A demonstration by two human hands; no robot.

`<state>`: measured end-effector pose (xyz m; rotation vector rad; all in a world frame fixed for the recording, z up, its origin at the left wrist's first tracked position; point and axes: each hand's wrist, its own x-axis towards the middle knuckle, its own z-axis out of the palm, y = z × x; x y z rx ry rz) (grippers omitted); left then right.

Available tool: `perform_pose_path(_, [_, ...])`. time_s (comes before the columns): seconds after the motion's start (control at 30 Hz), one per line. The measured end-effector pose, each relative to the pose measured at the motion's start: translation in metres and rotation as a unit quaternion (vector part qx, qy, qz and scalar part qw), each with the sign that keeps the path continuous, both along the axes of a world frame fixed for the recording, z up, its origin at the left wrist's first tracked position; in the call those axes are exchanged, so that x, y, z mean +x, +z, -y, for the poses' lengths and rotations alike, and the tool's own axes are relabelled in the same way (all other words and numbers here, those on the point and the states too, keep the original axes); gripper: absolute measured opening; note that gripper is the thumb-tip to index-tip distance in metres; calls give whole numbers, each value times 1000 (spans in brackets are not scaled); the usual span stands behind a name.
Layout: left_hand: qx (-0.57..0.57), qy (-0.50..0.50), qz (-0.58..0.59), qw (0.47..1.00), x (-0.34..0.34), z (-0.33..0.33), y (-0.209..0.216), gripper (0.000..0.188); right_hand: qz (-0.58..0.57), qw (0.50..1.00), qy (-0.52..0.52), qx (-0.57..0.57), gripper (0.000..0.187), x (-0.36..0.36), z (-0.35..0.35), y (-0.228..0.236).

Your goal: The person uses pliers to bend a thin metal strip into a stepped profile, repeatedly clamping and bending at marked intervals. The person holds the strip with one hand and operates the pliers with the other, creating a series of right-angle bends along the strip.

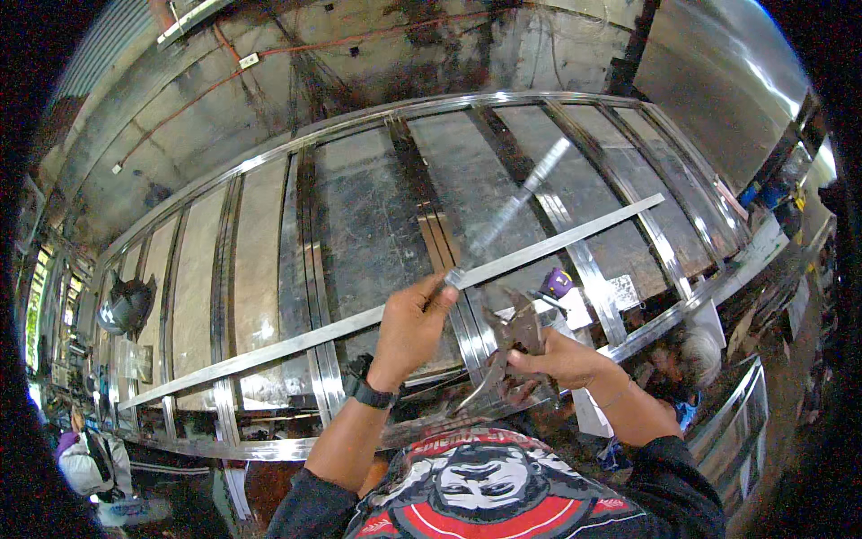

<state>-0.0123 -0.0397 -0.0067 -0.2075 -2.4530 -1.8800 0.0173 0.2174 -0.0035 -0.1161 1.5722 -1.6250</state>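
Note:
My left hand [415,322], with a dark watch on its wrist, is closed around the near end of a narrow silvery metal strip [530,193]. The strip slants up and to the right over the metal frame [391,112] and is smeared by motion. A dark metal clamp-like tool [523,331] with curved jaws is gripped in my right hand [564,357]; blur hides its exact kind. Beneath my hands, a long flat silvery bar [575,235] lies diagonally across the frame's crosspieces. My left hand is just above this bar.
A purple and yellow object [557,284] rests beside white paper [621,293] on the right. At the far left stands a dark helmet-like object [127,305]. A stained wall [386,54] with a red cable rises behind the frame. Clutter lies along the right side.

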Motion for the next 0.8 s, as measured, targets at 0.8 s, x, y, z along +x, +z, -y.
perform_pose_path(0.8, [286,-109,222,926,1,25,10,30,-357,893,35,271,55,-22,20,33])
